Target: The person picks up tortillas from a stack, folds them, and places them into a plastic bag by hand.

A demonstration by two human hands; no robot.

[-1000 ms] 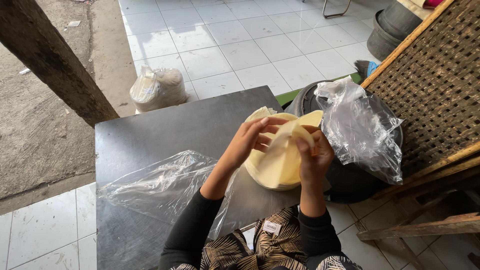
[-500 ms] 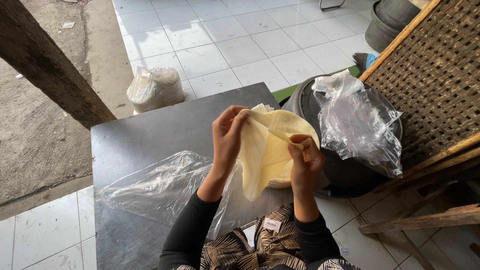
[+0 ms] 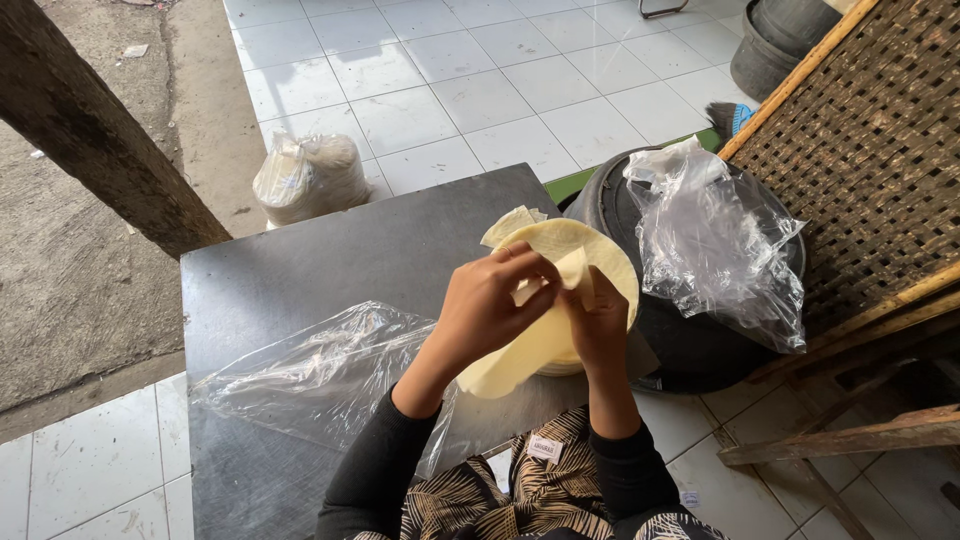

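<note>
Packaging-wise there's a clear crinkly plastic bag (image 3: 320,375) lying flat on the dark table by the near-left corner, another clear crumpled plastic bag (image 3: 715,240) draped over the black round tub, and a tied, stuffed whitish plastic sack (image 3: 310,178) sitting on the tiled floor past the table. Also a small white rectangular label tag (image 3: 546,449) on the patterned clothing.

Thin round wrapper sheet (image 3: 520,350): pale yellow, flexible, lifted off stack, hanging tilted with lower edge drooping toward person; upper part pinched between left hand (image 3: 490,305) and right hand (image 3: 600,320), fold visible at top between fingers. Stack of same round sheets (image 3: 590,250): pale yellow, flat, lying at right edge of dark table, directly behind held sheet; one sheet edge protruding at far left.
</note>
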